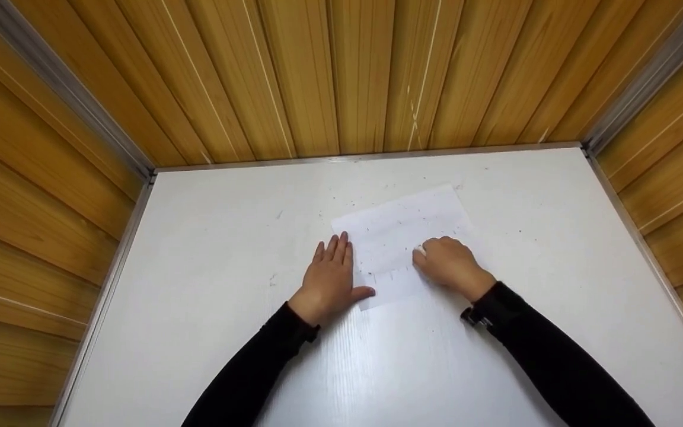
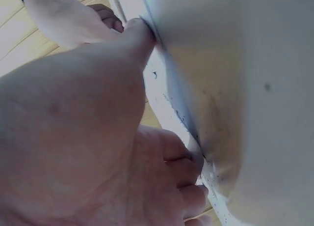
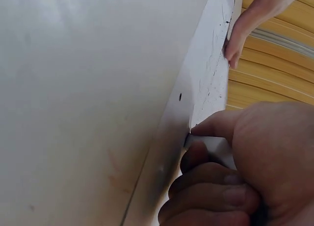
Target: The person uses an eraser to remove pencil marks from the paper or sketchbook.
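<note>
A white sheet of paper (image 1: 398, 222) lies slanted on the white table, sprinkled with small dark crumbs and a few short marks. My left hand (image 1: 328, 280) rests flat at the paper's left edge, its fingers straight and the thumb spread over the lower left corner. Over the right part of the sheet, my right hand (image 1: 453, 265) pinches a small white eraser (image 3: 218, 150) between thumb and curled fingers. One end of the eraser looks dark and touches the paper; most of it is hidden by the hand in the head view.
Dark crumbs also dot the white table (image 1: 217, 284) around the sheet. Wood-plank panels (image 1: 306, 77) with grey metal edging stand along the back and both sides. A black band sits at the right wrist.
</note>
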Available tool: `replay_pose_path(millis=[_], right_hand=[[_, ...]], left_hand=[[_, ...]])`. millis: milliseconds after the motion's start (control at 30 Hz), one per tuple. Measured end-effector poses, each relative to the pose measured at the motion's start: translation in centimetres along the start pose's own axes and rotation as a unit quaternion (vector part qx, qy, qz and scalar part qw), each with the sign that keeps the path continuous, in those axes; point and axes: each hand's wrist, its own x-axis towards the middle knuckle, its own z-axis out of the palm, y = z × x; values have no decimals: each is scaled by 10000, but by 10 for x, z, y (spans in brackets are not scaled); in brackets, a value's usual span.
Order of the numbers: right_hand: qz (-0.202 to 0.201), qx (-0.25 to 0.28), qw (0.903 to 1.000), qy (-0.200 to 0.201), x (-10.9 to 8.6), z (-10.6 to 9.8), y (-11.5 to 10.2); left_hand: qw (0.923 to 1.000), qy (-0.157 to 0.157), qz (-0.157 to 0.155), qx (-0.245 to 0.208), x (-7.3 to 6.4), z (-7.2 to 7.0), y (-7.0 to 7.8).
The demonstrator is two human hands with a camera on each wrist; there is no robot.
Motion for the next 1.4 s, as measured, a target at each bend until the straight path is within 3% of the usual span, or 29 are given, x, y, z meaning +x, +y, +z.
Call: replay_pose_path(millis=[133,267,433,567,667,767,1000,1100,1267,1400], right_hand=[[41,52,10000,10,-1,0,4],[-21,6,9998,190,-7,0,-1],[-364,-103,9991,179,-12,11,-42],[-820,-146,9965,-35,-10,31,-78],[-904,-236,9956,13,-4,43,-90],[-744,-289,9968,71,-3,40,-79],[144,-83,9999,-30,-16,-4,11],[436,-65,9990,-120,-20,-18,36],[552,-254,9981,-24,-23,-20,40],[401,-227,9989,131,-26,-9,15]], left_hand=[[10000,-25,93,-12,-1,-1,0],[9988,-95,360,-317,-1,-2,0],[9982,-155,402,-410,-4,-3,1],[9986,64,384,-344,-4,0,4],[9986,204,405,-255,-4,3,4],[9991,169,375,-77,-3,4,4],[9991,-124,277,286,-3,0,6],[9990,-167,268,313,-2,-2,7],[9993,-199,248,202,-2,-5,8],[9994,-204,249,90,-5,-5,8]])
